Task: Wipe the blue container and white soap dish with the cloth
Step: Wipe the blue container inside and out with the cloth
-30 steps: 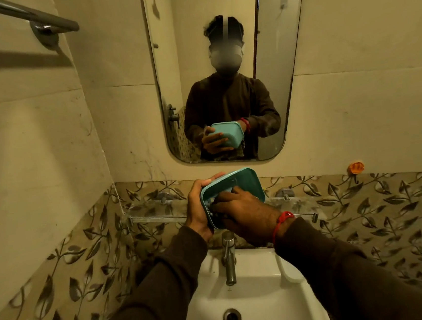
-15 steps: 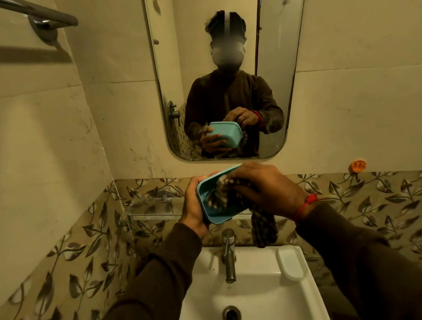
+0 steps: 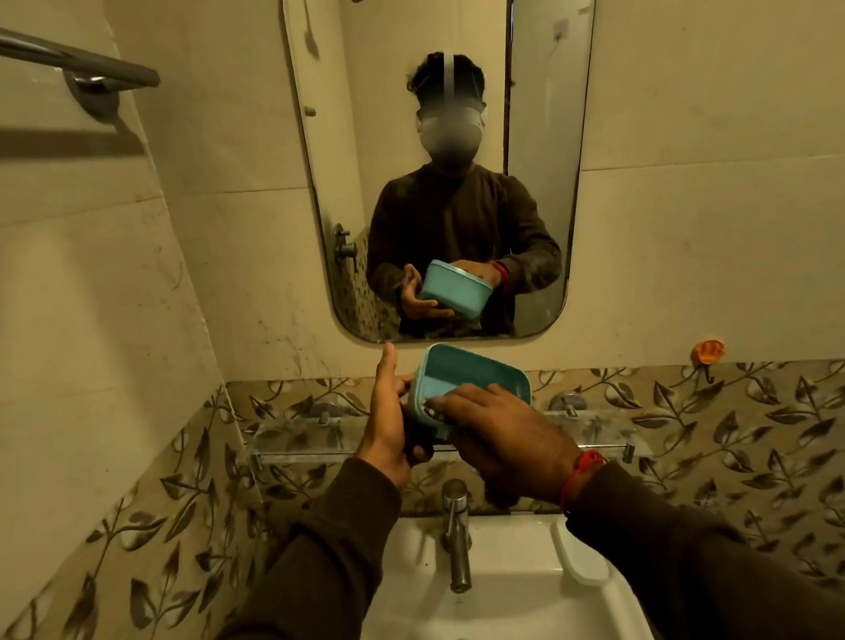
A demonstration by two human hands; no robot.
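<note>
I hold the blue container above the sink, tilted with its open side towards me. My left hand grips its left side from below, thumb raised. My right hand presses the dark cloth against the container's near rim; only a small bit of cloth shows under the fingers, and a dark end hangs below the hand. A white soap dish rests on the sink's right rim beside the tap. The mirror repeats both hands and the container.
A white sink with a metal tap lies below my hands. A glass shelf runs along the leaf-patterned tiles. A wall mirror hangs ahead, a towel bar at upper left, an orange hook at right.
My right hand moved down from the container's top edge onto its near rim, bunching the hanging cloth under it. The container tipped so more of its inside shows.
</note>
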